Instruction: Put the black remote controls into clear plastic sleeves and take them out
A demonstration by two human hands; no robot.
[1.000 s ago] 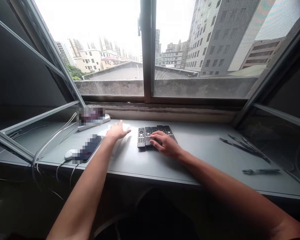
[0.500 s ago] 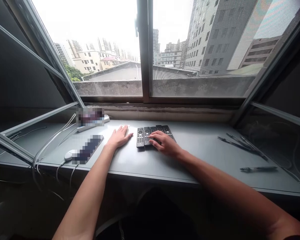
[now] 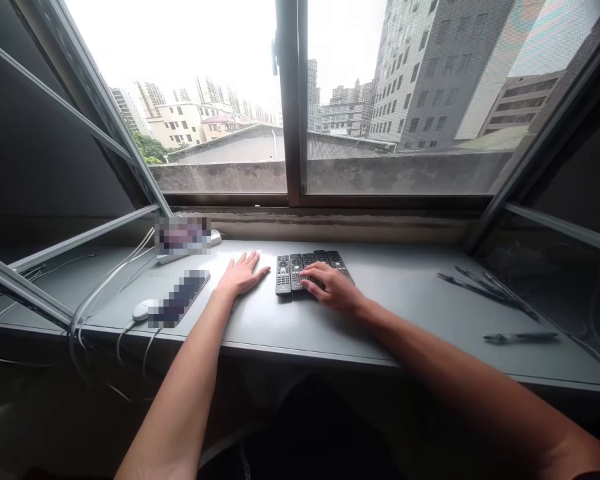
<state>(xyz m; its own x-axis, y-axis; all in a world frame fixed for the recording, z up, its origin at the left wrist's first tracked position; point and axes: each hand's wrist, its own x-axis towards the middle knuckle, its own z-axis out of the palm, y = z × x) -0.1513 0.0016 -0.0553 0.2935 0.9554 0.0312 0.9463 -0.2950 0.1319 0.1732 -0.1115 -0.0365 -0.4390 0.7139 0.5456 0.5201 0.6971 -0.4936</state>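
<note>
Several black remote controls (image 3: 283,277) lie side by side in a row on the grey desk (image 3: 300,327). My right hand (image 3: 331,288) rests over the middle and right-hand remotes, its fingers bent and spread with the thumb apart. It covers parts of their keypads, and I see no remote lifted. To the left of the row, my left hand (image 3: 241,272) lies flat with fingers stretched out. Beneath its fingertips a small white patch shows at the edge; what it is I cannot make out.
A blurred-out phone (image 3: 193,293) and a white round charger (image 3: 143,310) lie on the left. Behind them is a white power strip (image 3: 215,237) with cables. Pens (image 3: 520,338) are scattered on the right. Metal frames (image 3: 87,237) flank the desk, and a window stands behind.
</note>
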